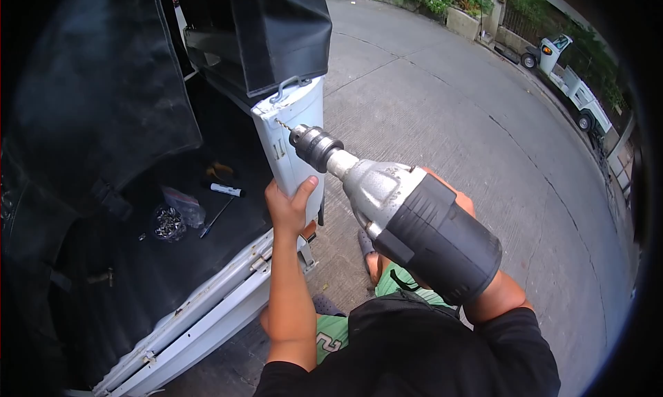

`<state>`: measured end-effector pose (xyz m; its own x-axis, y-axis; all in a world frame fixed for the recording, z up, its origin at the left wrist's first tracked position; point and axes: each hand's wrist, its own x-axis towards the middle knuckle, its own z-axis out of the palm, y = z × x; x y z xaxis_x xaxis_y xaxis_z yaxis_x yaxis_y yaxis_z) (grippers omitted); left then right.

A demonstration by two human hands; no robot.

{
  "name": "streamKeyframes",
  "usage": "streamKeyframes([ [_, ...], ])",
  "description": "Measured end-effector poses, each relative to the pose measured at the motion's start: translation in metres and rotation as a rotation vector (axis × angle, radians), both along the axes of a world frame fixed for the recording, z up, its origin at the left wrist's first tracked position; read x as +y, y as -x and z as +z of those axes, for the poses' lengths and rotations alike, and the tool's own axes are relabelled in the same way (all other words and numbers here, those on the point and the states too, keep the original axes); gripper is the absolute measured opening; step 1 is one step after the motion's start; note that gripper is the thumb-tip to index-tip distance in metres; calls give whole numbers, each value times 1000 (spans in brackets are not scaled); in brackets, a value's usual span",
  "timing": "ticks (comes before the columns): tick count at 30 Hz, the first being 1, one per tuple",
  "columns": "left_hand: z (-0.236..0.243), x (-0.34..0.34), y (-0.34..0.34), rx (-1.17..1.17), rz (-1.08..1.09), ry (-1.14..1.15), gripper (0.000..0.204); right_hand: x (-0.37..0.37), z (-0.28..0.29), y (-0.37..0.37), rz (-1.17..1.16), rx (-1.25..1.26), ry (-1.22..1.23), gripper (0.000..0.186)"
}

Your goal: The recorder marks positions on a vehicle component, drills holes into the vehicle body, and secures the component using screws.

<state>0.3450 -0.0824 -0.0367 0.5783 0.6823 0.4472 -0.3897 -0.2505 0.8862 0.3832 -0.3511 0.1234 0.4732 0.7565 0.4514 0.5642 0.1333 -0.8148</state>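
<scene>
My left hand [289, 205] is wrapped around the lower part of a white metal corner post [295, 124] of a vehicle's cargo bed, thumb across its outer face. With my right hand [461, 198], mostly hidden behind the tool, I hold a black and silver power drill [442, 234]. The drill points up and left, and its chuck [316, 147] carries a thin twist bit [282, 124]. That bit's tip meets the post's face just below the top; whether it has entered the metal I cannot tell. A metal loop handle [290, 86] tops the post.
On the dark bed floor lie a tub of small metal fasteners [168, 224], a plastic bag [185, 207], a marker [226, 190], a screwdriver [215, 219] and yellow-handled pliers [219, 170]. A black cover [283, 38] hangs above the post. A white vehicle [570, 82] stands across the road.
</scene>
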Motion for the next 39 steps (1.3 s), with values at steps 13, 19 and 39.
streamKeyframes([
  [13, 4, -3, 1, -15, 22, -38, 36, 1, 0, -2, -49, -375, 66, 52],
  [19, -1, 2, 1, 16, 3, -37, 36, -1, -31, -16, -74, -559, -65, 39],
  [39, 1, 3, 2, -19, -24, -42, 34, -1, -42, -13, -161, -376, 118, 50],
])
